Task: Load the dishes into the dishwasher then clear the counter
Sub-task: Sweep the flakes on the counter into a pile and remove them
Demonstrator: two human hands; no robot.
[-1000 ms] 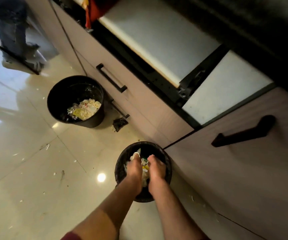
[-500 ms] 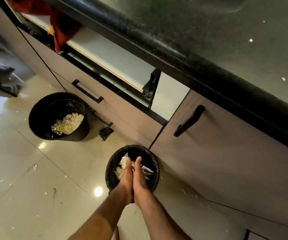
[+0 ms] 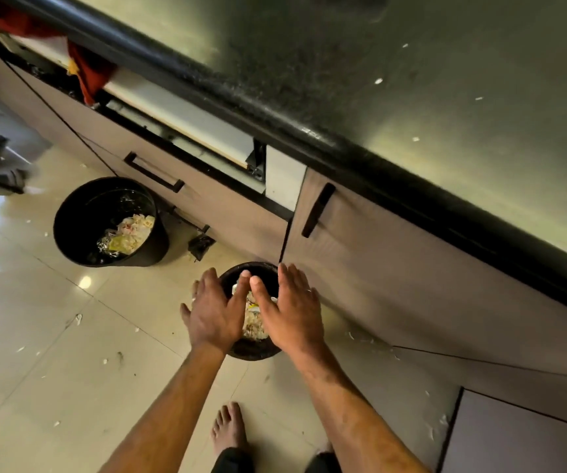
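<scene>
Two hands hover palm-down over the small black bin (image 3: 253, 351), which stands on the floor (image 3: 53, 370) just in front of the cabinet doors. Left hand (image 3: 212, 312) covers the bin's left rim, right hand (image 3: 290, 310) its right rim; each grip is wide, fingers straight and spread, holding nothing, and the two thumbs nearly meet above the middle of the bin. Between the hands the bin shows pale food scraps and crumpled wrappers (image 3: 254, 322). A larger black bin (image 3: 70, 230), up and left of the small bin, also holds scraps. Above the small bin runs the dark stone bench (image 3: 411, 97), dotted with a few white crumbs. Up and left of the small bin, under the bench edge, a drawer stands pulled out with a red cloth (image 3: 87, 73) hanging on it. White bits litter the floor around the small bin, and a bare foot (image 3: 229, 428) stands below it
</scene>
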